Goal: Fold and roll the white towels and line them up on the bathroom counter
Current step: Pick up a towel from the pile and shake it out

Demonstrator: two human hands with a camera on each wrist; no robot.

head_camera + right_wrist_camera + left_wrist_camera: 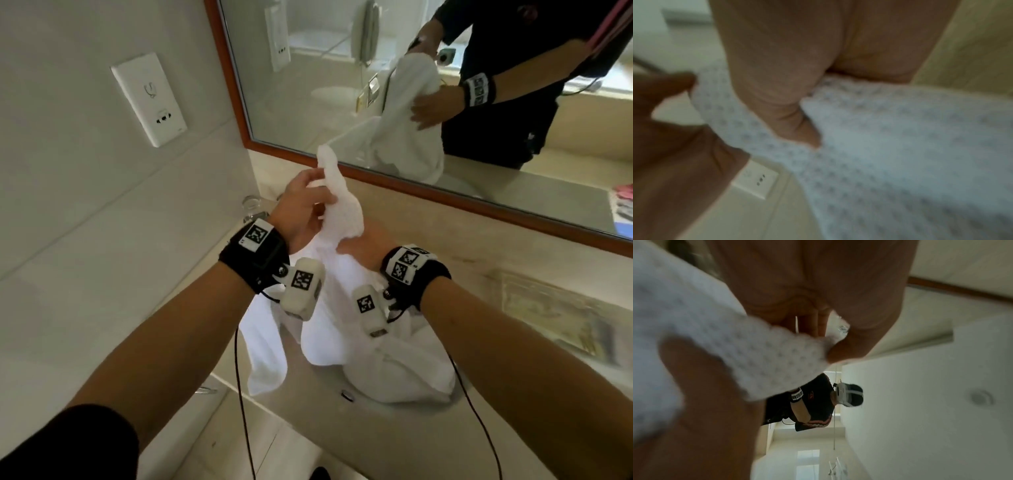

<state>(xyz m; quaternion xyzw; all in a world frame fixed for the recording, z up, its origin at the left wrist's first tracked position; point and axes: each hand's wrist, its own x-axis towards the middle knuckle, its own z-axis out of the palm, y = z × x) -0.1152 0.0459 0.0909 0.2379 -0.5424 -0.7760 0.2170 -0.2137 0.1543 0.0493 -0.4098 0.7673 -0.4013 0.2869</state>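
A white waffle-weave towel [342,212] is lifted above the bathroom counter [479,274], its top corner sticking up in front of the mirror. My left hand [305,202] pinches it near the upper edge, thumb against fingers. My right hand [363,245] grips the same towel a little lower and to the right. The rest of the towel [329,329] hangs down into a white heap [404,373] in the sink. In the left wrist view the towel [764,353] is pinched between thumb and fingers. In the right wrist view the thumb presses into the weave [900,146].
A wood-framed mirror [376,85] runs along the back of the counter and reflects me. A wall socket plate [149,99] sits on the tiled wall at left. A glass item [251,205] stands at the counter's far left. A patterned tray [555,311] lies on the right.
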